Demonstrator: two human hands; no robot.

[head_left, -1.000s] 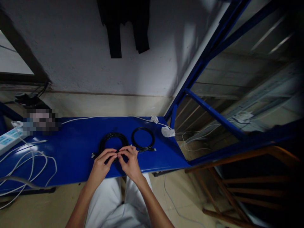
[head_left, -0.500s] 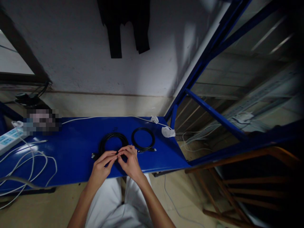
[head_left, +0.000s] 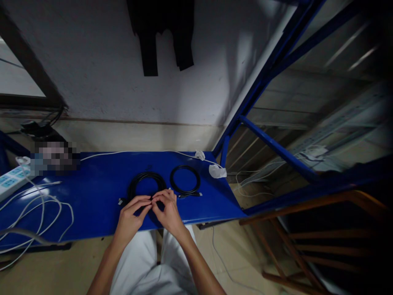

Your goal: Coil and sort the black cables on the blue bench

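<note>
A large coil of black cable (head_left: 133, 184) lies on the blue table (head_left: 101, 180), with a connector (head_left: 120, 201) at its left. My left hand (head_left: 132, 213) and my right hand (head_left: 166, 208) meet at the coil's near side, both pinched with fingertips nearly touching. Between the fingertips is a small dark bit at the coil; its exact shape is hidden. To the right lies a smaller black cable coil (head_left: 199, 180), its plug end (head_left: 196, 194) pointing right.
White cables (head_left: 41, 205) and a power strip (head_left: 14, 180) lie at the table's left. White wrapped pieces (head_left: 217, 171) sit at the right back corner. A wooden chair (head_left: 322, 205) and blue frame bars (head_left: 276, 147) stand to the right.
</note>
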